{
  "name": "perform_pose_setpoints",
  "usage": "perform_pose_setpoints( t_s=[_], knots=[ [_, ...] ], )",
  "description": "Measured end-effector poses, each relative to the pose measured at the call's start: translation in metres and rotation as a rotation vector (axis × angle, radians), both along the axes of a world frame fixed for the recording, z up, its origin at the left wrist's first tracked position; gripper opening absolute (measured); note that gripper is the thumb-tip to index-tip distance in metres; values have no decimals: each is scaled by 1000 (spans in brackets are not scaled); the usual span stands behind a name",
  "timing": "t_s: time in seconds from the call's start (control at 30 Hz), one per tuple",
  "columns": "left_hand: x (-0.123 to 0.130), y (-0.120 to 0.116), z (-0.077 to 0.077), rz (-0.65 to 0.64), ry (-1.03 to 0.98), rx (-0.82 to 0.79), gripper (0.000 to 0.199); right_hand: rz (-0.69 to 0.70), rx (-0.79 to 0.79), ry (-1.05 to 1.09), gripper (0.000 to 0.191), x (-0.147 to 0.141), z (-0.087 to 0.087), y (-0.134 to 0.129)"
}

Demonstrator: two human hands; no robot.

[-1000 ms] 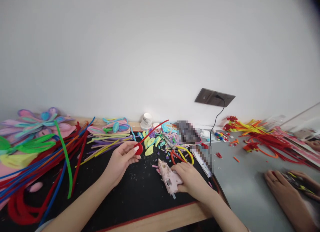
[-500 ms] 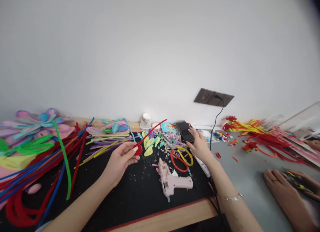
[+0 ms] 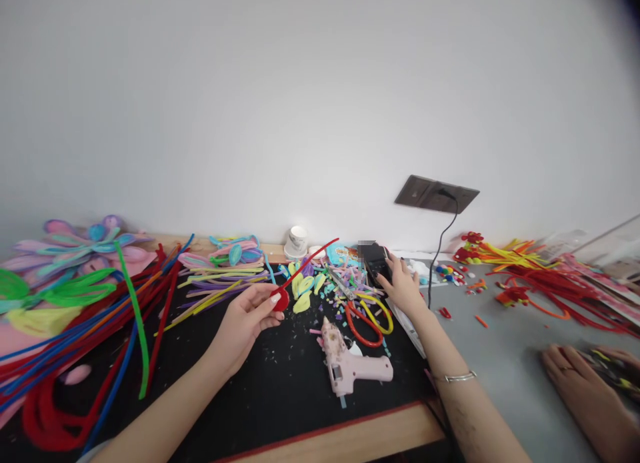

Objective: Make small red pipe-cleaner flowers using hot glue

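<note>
We see first a pale wall [image 3: 280, 103], which fills all the upper half of the frame. Below it, the black table top [image 3: 240, 416] takes the lower middle, and a grey table top [image 3: 505, 363] takes the lower right. At the left edge we find a big bundle of fuzzy sticks [image 3: 87, 333], mostly red and blue, and above it a pastel flower [image 3: 90, 240]. In the lower right corner there is a co-worker's hand [image 3: 583, 386], beside a dark tool with yellow parts.

Our right hand [image 3: 404, 291], right of the centre, has its fingers spread at the right edge of a black phone [image 3: 374, 256]. Our left hand [image 3: 247, 326], near the centre, is pinching between thumb and fingers a red round piece [image 3: 283, 300]. Below the right hand, a pink glue gun [image 3: 350, 364] lies on its side. Just above the gun lie scissors [image 3: 349, 323] with red and yellow handles. A white cup [image 3: 297, 240] stands near the wall. The smallest is the red round piece; its thin stem [image 3: 311, 260] points to the upper right.
</note>
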State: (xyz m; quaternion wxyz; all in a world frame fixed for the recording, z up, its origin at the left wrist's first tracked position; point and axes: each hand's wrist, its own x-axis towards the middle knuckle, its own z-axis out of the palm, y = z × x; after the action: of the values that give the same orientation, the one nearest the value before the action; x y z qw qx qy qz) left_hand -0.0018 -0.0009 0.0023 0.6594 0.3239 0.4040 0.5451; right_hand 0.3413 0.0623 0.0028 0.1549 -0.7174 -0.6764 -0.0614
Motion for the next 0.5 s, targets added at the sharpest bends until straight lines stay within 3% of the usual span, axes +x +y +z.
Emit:
perform_pose_setpoints(
  t_s=[0.37, 0.5],
  knots=[
    [1, -1, 0, 7, -1, -2, 34, 22, -54, 19, 59, 3, -6, -2],
    [0, -1, 1, 9, -1, -7, 34, 32, 9, 31, 61, 4, -2, -6]
  ],
)
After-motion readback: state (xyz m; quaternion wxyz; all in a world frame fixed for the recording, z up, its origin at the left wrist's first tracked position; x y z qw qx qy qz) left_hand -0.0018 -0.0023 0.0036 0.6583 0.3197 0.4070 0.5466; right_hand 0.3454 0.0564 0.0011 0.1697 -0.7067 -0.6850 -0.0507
